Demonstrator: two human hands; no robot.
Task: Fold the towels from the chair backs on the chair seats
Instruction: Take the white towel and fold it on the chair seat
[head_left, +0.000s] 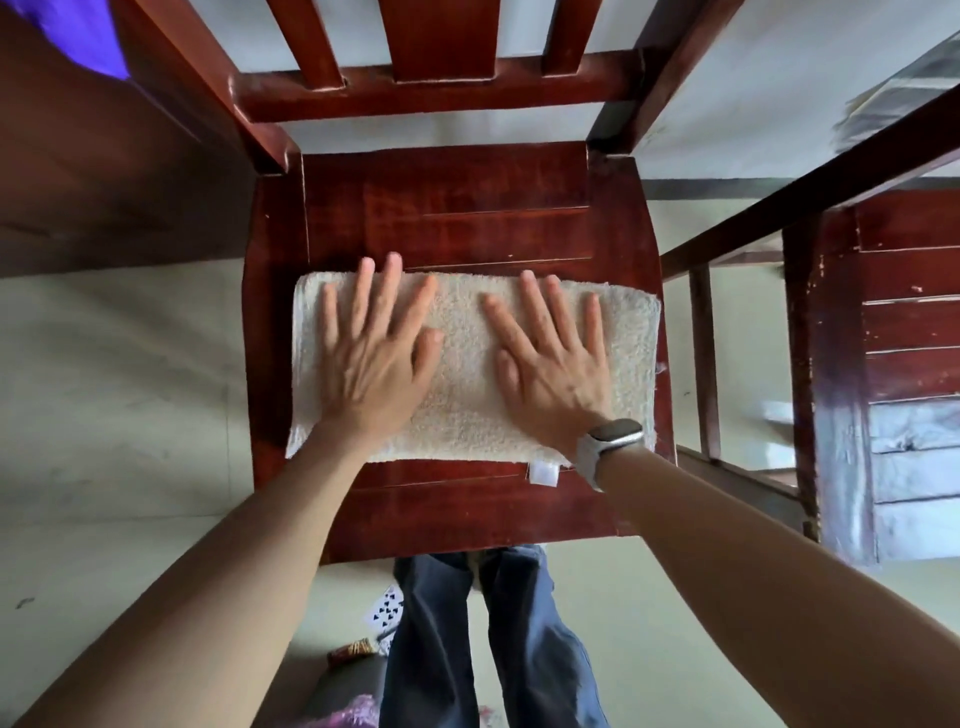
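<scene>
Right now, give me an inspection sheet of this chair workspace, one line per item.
Surface: dark red wooden chair seat, bare toward the back.
Job's things: cream towel folded into a rectangle, lying flat across the seat; white tag at its near edge.
Clutter: playing card on the floor near the person's legs.
Hands: left hand and right hand pressed flat on the towel, fingers spread; watch on the right wrist.
Cables: nothing seen.
Surroundings: second wooden chair at right.
</scene>
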